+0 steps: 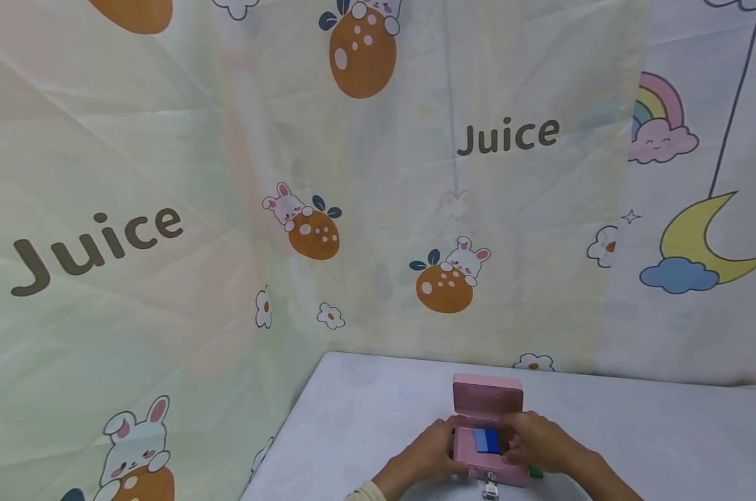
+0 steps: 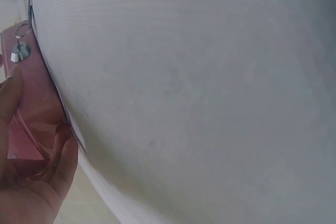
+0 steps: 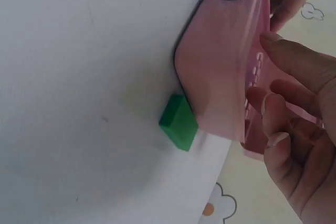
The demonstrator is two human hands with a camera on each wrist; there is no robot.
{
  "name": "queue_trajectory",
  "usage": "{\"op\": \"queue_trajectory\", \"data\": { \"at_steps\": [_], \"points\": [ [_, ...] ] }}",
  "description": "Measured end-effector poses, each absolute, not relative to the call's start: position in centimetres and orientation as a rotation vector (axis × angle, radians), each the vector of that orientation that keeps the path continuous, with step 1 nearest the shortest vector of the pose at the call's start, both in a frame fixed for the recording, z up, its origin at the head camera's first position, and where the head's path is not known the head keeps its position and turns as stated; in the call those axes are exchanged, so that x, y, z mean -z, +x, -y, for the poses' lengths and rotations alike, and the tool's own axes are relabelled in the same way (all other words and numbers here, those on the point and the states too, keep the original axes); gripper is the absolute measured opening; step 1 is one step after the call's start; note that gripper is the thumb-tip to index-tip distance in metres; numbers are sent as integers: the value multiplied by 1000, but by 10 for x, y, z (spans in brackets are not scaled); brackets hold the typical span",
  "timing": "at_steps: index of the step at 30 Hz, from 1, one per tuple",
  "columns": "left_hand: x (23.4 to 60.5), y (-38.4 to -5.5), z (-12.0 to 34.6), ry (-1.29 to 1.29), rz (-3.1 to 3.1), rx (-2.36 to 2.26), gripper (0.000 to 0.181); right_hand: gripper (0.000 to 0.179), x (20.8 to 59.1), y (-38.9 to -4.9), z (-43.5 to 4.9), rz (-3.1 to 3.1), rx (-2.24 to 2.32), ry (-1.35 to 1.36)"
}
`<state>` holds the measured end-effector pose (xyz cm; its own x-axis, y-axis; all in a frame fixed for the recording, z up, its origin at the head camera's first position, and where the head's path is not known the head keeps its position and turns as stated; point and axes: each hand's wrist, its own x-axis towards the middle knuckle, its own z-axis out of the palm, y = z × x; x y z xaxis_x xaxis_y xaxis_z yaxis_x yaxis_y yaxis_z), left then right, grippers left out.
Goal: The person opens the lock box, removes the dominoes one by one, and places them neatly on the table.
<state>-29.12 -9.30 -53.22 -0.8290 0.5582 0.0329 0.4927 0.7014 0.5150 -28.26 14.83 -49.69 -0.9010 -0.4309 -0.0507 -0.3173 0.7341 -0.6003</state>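
Observation:
A small pink metal box [image 1: 468,452] stands on the table with its lid [image 1: 487,398] raised at the back. Keys [image 1: 490,487] hang from the lock on its front. A light blue and a dark blue block [image 1: 487,440] lie side by side inside. My left hand [image 1: 432,449] grips the box's left side, thumb toward the front. Over the right part of the box is my right hand [image 1: 540,442]. In the right wrist view its fingers [image 3: 278,111] are loosely bent at the rim, with nothing seen between them and the thumb. A green block [image 3: 181,124] lies beside the box's right side.
The white table [image 1: 352,417] reaches back to printed cloth [image 1: 378,292] hanging behind and at the left. The raised lid stands up behind both hands.

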Motion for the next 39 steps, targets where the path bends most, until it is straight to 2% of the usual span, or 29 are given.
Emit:
{"op": "queue_trajectory", "data": {
  "at_steps": [6,12,18,23,35,39],
  "points": [
    [529,-290,94,956,-2794,-755,77,56,505,-290,-135,-2751,927,-639],
    [525,-289,93,928,-2780,-758,78,55,509,-292,-125,-2795,886,-701],
    [529,-289,92,888,-2821,-718,79,49,512,-294,-119,-2855,820,-737],
    [530,-290,92,889,-2824,-704,78,46,512,-297,-113,-2901,750,-695],
    [531,-292,91,846,-2792,-740,77,25,514,-298,-103,-2968,569,-606],
    [531,-291,91,851,-2812,-715,78,24,514,-298,-102,-2979,537,-595]
  ]
}}
